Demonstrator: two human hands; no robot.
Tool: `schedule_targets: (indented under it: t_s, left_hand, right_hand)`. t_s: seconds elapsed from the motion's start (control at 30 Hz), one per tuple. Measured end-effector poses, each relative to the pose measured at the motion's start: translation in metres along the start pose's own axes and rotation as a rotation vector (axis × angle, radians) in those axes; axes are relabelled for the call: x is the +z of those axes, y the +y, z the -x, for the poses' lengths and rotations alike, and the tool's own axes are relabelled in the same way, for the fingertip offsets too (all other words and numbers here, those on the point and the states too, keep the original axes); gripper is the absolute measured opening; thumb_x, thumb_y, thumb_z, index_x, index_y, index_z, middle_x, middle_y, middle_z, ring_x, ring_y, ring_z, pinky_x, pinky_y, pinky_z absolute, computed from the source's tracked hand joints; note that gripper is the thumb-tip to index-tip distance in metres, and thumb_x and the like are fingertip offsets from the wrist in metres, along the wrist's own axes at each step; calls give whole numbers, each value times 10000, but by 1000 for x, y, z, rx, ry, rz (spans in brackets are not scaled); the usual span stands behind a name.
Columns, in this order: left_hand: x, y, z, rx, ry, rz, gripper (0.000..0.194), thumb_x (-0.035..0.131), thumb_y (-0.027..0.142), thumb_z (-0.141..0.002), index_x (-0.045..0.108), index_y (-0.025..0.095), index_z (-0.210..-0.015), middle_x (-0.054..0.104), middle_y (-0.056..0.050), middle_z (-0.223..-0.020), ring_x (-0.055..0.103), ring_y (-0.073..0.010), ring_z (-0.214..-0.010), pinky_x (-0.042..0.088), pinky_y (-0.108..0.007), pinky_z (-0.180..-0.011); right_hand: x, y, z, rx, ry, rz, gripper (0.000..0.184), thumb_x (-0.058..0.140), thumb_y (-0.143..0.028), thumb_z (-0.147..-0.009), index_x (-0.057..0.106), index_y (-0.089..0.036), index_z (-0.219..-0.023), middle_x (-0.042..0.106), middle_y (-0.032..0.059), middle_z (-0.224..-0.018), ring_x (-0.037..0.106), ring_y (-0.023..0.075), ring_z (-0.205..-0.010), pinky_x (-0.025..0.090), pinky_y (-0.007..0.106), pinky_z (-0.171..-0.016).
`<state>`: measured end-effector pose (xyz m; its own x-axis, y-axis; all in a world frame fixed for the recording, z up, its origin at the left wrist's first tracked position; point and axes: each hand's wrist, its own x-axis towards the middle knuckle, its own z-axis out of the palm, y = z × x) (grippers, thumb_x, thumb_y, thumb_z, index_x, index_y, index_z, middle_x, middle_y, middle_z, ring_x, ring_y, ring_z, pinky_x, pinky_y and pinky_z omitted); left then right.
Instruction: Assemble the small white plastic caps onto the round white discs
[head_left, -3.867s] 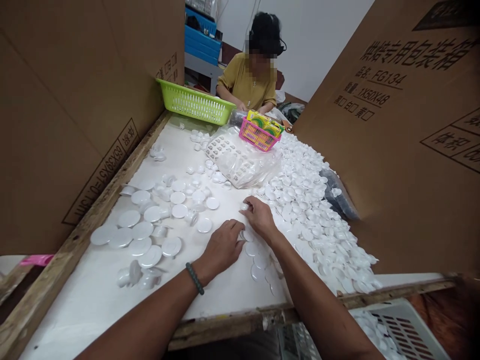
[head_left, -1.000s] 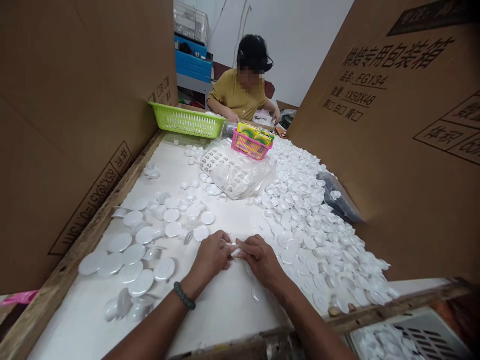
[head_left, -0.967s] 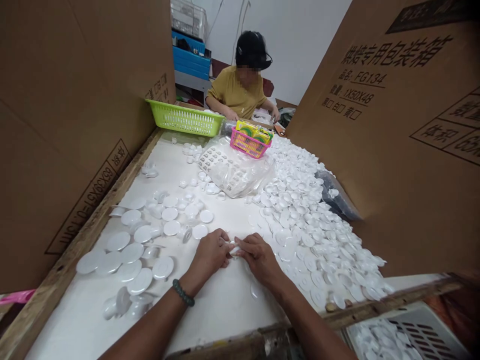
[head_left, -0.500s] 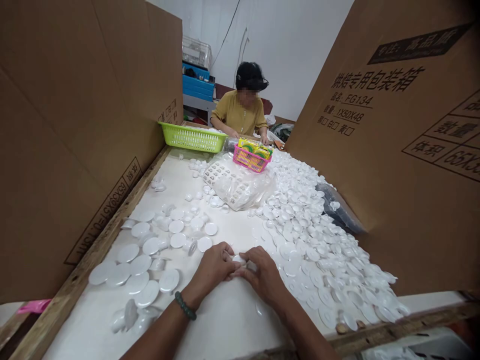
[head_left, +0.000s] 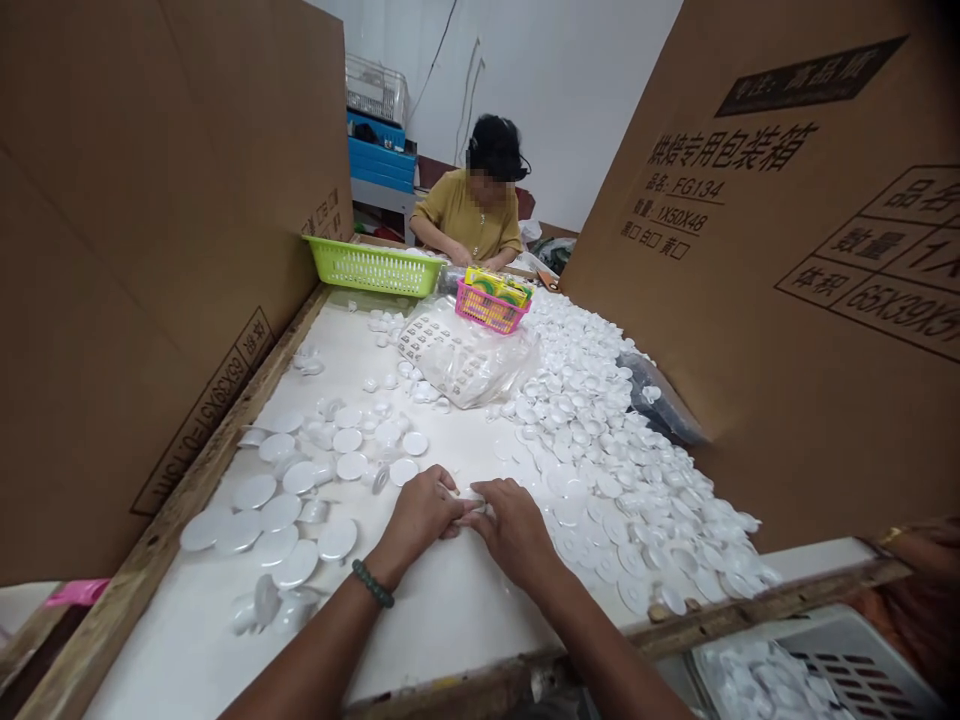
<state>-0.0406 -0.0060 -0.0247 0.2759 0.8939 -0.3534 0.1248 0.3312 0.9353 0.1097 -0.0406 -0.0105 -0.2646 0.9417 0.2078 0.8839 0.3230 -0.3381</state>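
Fingertips (head_left: 448,512) of the left hand (head_left: 417,512) and right hand (head_left: 517,525) meet just above the white table (head_left: 435,620), both pinching a small white piece (head_left: 469,493) between them, near the table's front edge. Only a pale sliver of it shows; it seems to run across, from one hand toward the other, but the fingers cover too much to tell its long axis surely or which way its face points. The left thumb and fingers close on it from one side, the right thumb and forefinger from the other, the backs of both hands turned up. A green bracelet (head_left: 373,584) circles the left wrist. To the left lie white discs (head_left: 253,491), mostly flat with their broad round faces up; near the front one upright disc (head_left: 265,600) stands nearly on edge, its tall axis almost vertical. Beside the right hand spreads a heap of white pieces (head_left: 622,450), pointing every way. Beyond the hands lies a clear plastic bag (head_left: 469,360), with a pink basket (head_left: 491,313) of yellow packets (head_left: 487,280) at its far end. A green basket (head_left: 322,262) sits at the far left, near a person in a yellow shirt (head_left: 474,222).
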Motion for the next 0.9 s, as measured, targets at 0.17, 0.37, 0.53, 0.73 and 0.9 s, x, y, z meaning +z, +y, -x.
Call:
schedule_targets:
  t_s: [0.17,0.37,0.53,0.73,0.9]
  left_hand:
    - [-1,4,4,52,2,-55,284,661,282,-645,421,199,-773,550,68,-489,514,-102,-393,385,-193,-389]
    - [-1,6,5,49,-35,-18,311,679,267,-611,410,204,-753,528,74,-474,494,-106,-393,386,-202,-380]
    - [1,11,5,-5,-22,-104,297,666,269,-634,403,204,-755,520,70,-478,482,-112,-382,376,-215,-381]
    - [-2,11,12,186,16,-361,203,594,294,-714,447,198,-814,551,44,-565,534,-133,-525,381,-231,-498]
    - [1,7,27,600,316,-709,122,443,218,-813,483,189,-925,561,-38,-854,522,-185,-796,405,-304,-679]
  right_hand:
    - [-3,0,2,12,14,47,205,584,-364,-802,601,-189,-908,570,24,-693,501,181,-682,374,312,-645]
    - [-21,-6,-6,-52,-149,26,112,617,-289,-774,607,-234,-871,566,10,-757,512,155,-701,343,254,-596]
    - [-27,-6,-16,-25,-243,41,79,680,-242,-714,610,-218,-687,533,-13,-653,515,137,-652,316,237,-549]
    - [-15,-4,-17,48,-201,-35,189,672,-266,-721,664,-240,-907,582,-3,-696,537,143,-646,389,250,-585]
    - [-9,-3,10,22,-42,-142,571,622,-187,-759,432,-226,-1297,608,47,-929,552,174,-828,469,311,-734]
